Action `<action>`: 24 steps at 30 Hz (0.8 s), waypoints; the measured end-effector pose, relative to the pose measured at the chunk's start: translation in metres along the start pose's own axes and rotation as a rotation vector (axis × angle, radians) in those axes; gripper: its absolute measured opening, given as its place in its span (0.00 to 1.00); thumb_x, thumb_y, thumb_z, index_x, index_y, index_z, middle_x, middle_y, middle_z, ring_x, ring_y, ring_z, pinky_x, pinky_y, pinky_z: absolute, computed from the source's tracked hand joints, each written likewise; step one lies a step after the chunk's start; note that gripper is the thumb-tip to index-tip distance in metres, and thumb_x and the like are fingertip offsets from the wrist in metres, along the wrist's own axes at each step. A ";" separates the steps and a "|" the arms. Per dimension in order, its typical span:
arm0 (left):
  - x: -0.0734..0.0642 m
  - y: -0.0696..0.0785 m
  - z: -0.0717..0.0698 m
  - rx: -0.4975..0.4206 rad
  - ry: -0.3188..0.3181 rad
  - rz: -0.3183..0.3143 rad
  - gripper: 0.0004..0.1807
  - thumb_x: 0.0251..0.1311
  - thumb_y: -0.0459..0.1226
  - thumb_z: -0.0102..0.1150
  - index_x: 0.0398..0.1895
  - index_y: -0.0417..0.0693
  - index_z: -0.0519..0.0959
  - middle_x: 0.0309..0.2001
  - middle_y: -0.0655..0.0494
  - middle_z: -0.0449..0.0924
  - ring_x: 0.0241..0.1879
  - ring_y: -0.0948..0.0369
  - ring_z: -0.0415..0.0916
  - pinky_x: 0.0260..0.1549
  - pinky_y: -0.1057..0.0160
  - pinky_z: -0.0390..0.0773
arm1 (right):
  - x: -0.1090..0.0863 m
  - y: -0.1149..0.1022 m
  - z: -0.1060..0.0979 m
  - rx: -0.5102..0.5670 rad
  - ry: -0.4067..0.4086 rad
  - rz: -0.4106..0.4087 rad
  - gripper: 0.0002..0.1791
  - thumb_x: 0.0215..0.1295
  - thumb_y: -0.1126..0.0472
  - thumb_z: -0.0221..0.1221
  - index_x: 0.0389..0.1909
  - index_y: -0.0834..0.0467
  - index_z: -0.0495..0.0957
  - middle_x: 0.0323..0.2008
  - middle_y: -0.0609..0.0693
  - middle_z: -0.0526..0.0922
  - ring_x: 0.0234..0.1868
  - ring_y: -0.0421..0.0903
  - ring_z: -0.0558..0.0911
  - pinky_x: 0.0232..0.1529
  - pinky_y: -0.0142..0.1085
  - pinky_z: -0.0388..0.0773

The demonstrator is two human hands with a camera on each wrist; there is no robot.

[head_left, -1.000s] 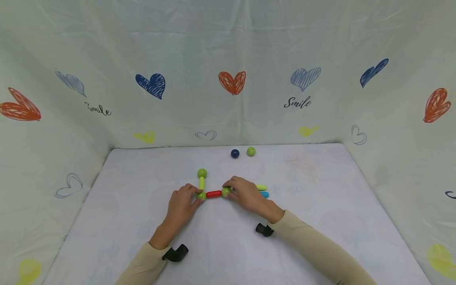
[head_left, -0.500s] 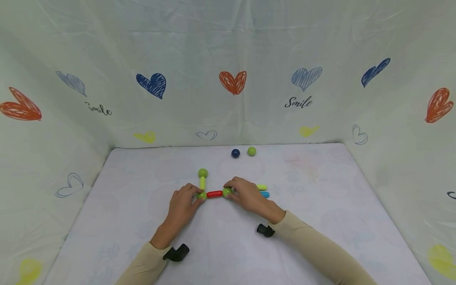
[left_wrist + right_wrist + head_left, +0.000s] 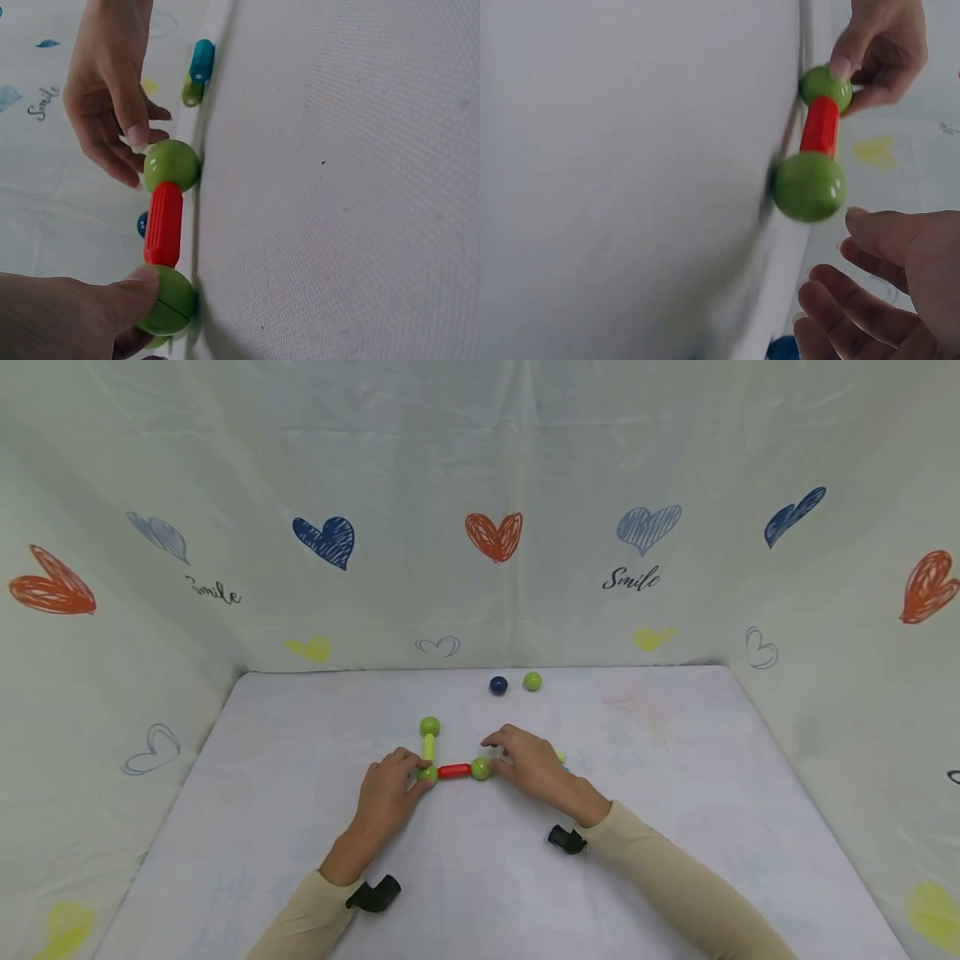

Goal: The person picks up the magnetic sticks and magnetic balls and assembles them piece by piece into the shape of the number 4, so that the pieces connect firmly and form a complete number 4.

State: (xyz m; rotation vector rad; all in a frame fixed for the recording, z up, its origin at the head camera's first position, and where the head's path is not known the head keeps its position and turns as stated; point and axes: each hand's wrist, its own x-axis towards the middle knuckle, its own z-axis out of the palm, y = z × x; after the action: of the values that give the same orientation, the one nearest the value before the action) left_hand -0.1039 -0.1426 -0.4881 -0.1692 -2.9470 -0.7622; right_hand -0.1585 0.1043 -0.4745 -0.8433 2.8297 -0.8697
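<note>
An L-shaped piece of green balls and rods lies on the table. My left hand (image 3: pixel 388 793) pinches its corner ball (image 3: pixel 171 301) between thumb and fingers. From that ball a red rod (image 3: pixel 453 771) runs right to another green ball (image 3: pixel 810 187), and a yellow-green rod (image 3: pixel 428 747) runs back to a far green ball (image 3: pixel 430 727). My right hand (image 3: pixel 536 768) is off the right-hand ball, just above and to its right, with fingers parted and nothing between them, as the right wrist view shows.
A dark blue ball (image 3: pixel 498 686) and a loose green ball (image 3: pixel 532 682) sit near the table's back edge. Behind my right hand lie a blue rod (image 3: pixel 202 60) and a yellow-green rod (image 3: pixel 193 93). A heart-printed curtain (image 3: pixel 405 577) rises behind the table.
My right hand has let go of the right-hand green ball and moved slightly up and to the right. My left hand keeps its hold on the corner ball.
</note>
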 end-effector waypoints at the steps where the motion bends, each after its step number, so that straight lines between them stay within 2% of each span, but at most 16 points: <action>1: 0.000 0.000 0.000 -0.001 -0.001 -0.001 0.15 0.57 0.36 0.79 0.47 0.44 0.89 0.45 0.50 0.84 0.42 0.55 0.79 0.44 0.51 0.75 | 0.001 0.002 -0.002 -0.004 0.011 0.007 0.16 0.70 0.63 0.69 0.57 0.57 0.85 0.49 0.50 0.86 0.45 0.47 0.85 0.45 0.42 0.83; 10: 0.000 0.000 0.001 -0.012 0.001 -0.005 0.15 0.58 0.35 0.79 0.47 0.44 0.89 0.44 0.51 0.84 0.42 0.55 0.79 0.43 0.53 0.74 | 0.010 0.027 -0.025 -0.085 0.079 0.058 0.18 0.71 0.61 0.69 0.59 0.59 0.84 0.54 0.54 0.86 0.49 0.50 0.86 0.47 0.46 0.85; 18: 0.000 0.001 0.000 -0.001 0.000 -0.006 0.15 0.58 0.36 0.79 0.47 0.44 0.88 0.44 0.51 0.84 0.39 0.57 0.77 0.41 0.55 0.73 | 0.020 0.050 -0.043 -0.113 0.102 0.121 0.20 0.72 0.61 0.68 0.63 0.60 0.82 0.60 0.58 0.82 0.54 0.54 0.85 0.52 0.49 0.85; 24: -0.001 0.001 0.000 0.004 0.005 -0.005 0.15 0.58 0.35 0.79 0.47 0.44 0.89 0.45 0.51 0.84 0.39 0.58 0.77 0.40 0.55 0.73 | 0.026 0.064 -0.051 -0.153 0.114 0.154 0.23 0.72 0.62 0.68 0.65 0.61 0.80 0.60 0.60 0.82 0.54 0.55 0.85 0.51 0.50 0.85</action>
State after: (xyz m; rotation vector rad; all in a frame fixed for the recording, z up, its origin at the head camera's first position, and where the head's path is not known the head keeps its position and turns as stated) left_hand -0.1032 -0.1415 -0.4876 -0.1591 -2.9455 -0.7559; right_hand -0.2226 0.1607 -0.4635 -0.5976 3.0430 -0.7103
